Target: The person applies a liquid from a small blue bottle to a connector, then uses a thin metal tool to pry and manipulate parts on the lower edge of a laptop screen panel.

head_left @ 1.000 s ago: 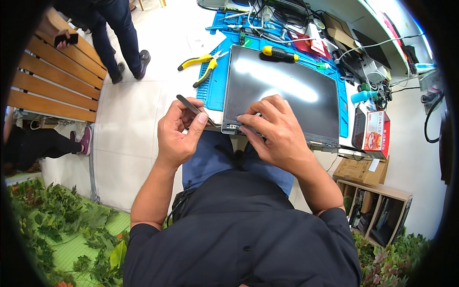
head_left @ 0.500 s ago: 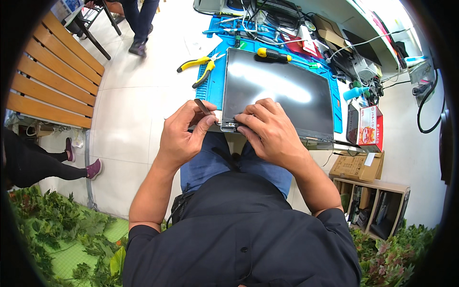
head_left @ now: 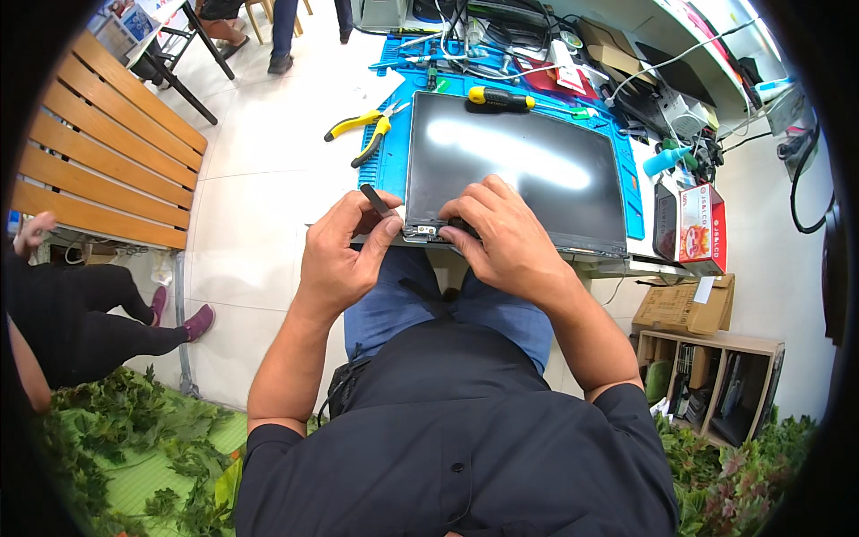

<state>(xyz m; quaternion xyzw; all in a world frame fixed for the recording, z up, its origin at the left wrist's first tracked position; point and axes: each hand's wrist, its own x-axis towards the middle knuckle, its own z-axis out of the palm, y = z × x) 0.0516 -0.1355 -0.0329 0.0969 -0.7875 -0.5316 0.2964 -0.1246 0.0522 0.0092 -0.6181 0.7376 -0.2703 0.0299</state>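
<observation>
My left hand (head_left: 344,255) is closed on dark metal tweezers (head_left: 376,201), held upright at a slant beside the lower-left corner of a black laptop screen (head_left: 514,188). At that corner a silver hinge piece (head_left: 426,230) shows. My right hand (head_left: 506,237) has curled fingers pressed at the corner, around a small dark item that I cannot make out. The screen lies on a blue silicone mat (head_left: 382,157). Yellow-handled pliers (head_left: 380,139) sit at its left, and a yellow-black screwdriver (head_left: 501,98) rests along the top edge.
Behind are cables and tools (head_left: 483,40). A red-white box (head_left: 702,228) stands at right, above a cardboard box (head_left: 680,304) and wooden shelf (head_left: 716,345). At left are a slatted bench (head_left: 107,157), a seated person (head_left: 76,304), other people's legs (head_left: 282,40) and artificial leaves (head_left: 98,421).
My left hand has moved slightly right and the tweezers stand more upright. My right fingers have curled further at the hinge. The walking person has moved away; the seated person's hand has appeared.
</observation>
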